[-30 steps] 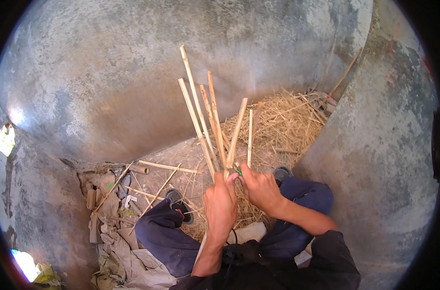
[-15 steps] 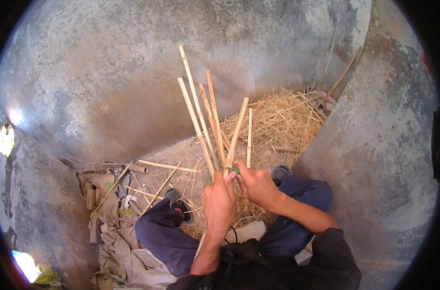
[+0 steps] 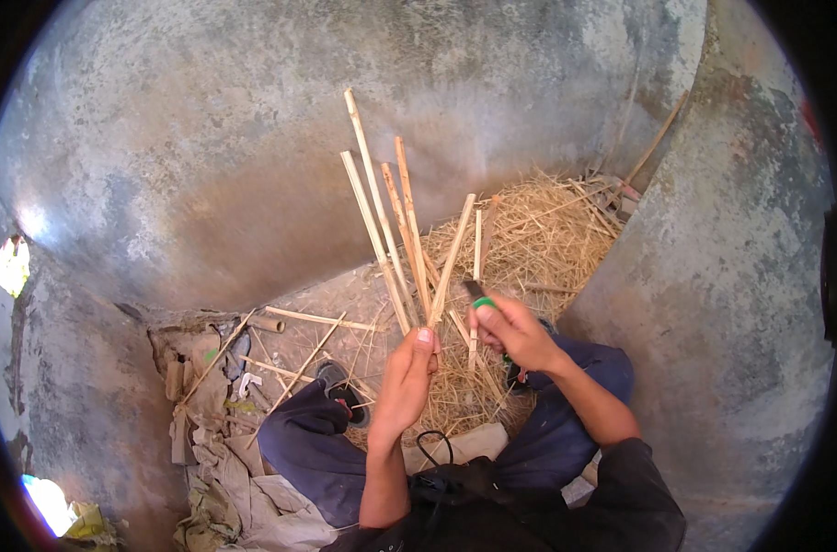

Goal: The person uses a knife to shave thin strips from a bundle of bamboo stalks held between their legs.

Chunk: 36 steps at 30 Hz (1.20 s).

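Left hand [image 3: 406, 375] closed round the near end of a pale cane stick [image 3: 453, 256], which slants far and right; right hand [image 3: 518, 333], curled tight on a green-handled knife [image 3: 475, 290], sits just right, apart.

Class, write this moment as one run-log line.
left hand: holding pale stick | right hand: gripping green-and-dark tool, apart from stick | straw pile: beyond

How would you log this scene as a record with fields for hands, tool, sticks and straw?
Left hand: closed on a pale stick
Right hand: closed on a green tool
Tool position: apart from the held stick
Other sticks: beyond left hand
Straw heap: against grey wall
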### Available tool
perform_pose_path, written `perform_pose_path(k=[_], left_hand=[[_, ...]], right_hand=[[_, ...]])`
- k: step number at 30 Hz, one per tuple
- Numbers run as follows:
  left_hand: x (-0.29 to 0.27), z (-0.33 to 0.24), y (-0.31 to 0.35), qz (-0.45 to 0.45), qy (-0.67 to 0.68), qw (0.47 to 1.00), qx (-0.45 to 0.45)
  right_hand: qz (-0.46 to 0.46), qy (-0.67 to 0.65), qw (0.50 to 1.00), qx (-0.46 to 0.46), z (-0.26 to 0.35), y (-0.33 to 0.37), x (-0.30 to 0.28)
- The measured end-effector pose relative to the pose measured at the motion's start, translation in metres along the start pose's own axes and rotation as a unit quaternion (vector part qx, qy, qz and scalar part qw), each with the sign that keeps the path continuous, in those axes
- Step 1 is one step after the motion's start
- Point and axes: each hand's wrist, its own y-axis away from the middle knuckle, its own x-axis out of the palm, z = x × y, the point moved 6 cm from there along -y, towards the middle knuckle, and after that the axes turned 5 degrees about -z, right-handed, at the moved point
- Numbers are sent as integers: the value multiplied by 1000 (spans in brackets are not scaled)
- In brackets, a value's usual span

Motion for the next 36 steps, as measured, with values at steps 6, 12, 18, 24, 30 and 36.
perform_pose_path(k=[6, 12, 18, 24, 30, 36], left_hand=[[4, -5, 0, 19, 37, 999, -32], [15, -4, -3, 35, 35, 998, -30], [24, -10, -4, 24, -6, 999, 31], [26, -12, -4, 28, 15, 1000, 2], [28, -13, -5, 34, -16, 999, -1], [29, -12, -7, 37, -19, 999, -33]], right_hand=[[-92, -21, 995, -43, 7, 3, -18], [-127, 86, 984, -88, 13, 5, -15], [-128, 53, 987, -82, 9, 4, -10], [-145, 44, 985, -83, 3, 5, -10], [-145, 28, 985, -89, 2, 3, -11], [-138, 32, 987, -78, 10, 6, -8]])
